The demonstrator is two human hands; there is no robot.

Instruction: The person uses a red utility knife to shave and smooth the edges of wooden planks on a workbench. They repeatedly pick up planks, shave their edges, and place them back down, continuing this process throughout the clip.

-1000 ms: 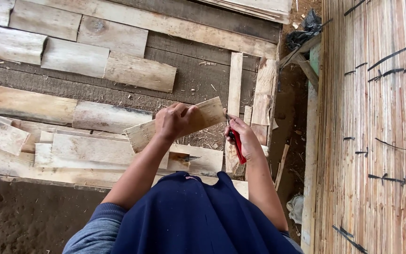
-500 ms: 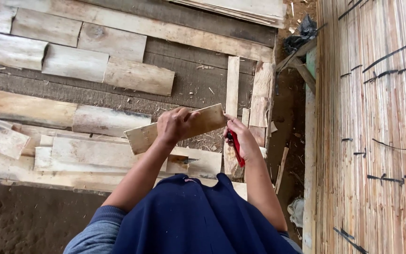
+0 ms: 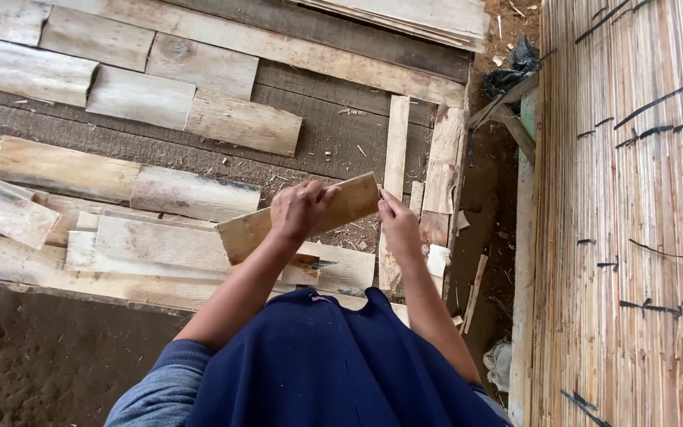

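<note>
The short wooden board [image 3: 298, 217] is held above the plank floor [image 3: 325, 142], long axis tilted, rising toward the right; the left hand [image 3: 298, 212] is clamped around its middle; the right hand [image 3: 398, 225] touches the raised right end, whether it grips cannot be told; loose boards [image 3: 159, 245] lie below.

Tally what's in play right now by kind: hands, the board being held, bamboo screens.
Hands: 2, left hand and right hand
Held wooden board: 1
Bamboo screen: 1
Total: 4
</note>
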